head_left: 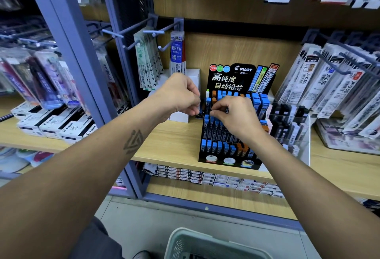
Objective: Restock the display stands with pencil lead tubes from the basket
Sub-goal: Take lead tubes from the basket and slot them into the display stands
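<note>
Both hands work at the black display stand (207, 151) on the wooden shelf (174, 141). The right hand (234, 114) pinches a dark lead tube (227, 109) over the stand's middle rows. The left hand (181, 94) is curled just left; whether its grip holds anything I cannot tell. The basket (185, 240) sits near, on the floor.

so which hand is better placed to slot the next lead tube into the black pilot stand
Right hand: it pinches a dark lead tube directly over the black Pilot display stand's middle rows. The left hand is curled beside the stand's left edge.
</note>
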{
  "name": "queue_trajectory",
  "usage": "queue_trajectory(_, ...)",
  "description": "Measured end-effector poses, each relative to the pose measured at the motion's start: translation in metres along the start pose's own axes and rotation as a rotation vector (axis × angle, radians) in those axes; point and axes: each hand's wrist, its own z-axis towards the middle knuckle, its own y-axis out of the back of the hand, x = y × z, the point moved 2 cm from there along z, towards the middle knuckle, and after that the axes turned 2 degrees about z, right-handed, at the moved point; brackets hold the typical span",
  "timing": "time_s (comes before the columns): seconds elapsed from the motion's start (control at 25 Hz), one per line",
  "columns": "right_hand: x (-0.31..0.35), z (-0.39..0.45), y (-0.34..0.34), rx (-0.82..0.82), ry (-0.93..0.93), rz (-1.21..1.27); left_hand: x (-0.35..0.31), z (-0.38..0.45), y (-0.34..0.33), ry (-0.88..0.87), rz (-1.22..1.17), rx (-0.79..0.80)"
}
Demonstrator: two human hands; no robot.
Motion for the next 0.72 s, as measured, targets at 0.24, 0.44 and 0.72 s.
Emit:
queue_trajectory(0.24, 0.010, -0.015, 0.019, -0.039, 0.051, -0.022, 0.000, -0.013, -0.009, -0.020, 0.101, 0.037)
queue_trajectory(0.44, 0.002, -0.110, 0.033, 0.131, -0.113, 0.115, 0.028, -0.060, -0.071, -0.038, 0.386, 0.263)
queue_trajectory(0.72, -0.030, -0.279, -0.061, 0.945, -0.305, -0.058, 0.170, -0.162, -0.205, -0.005, 0.857, 0.924)
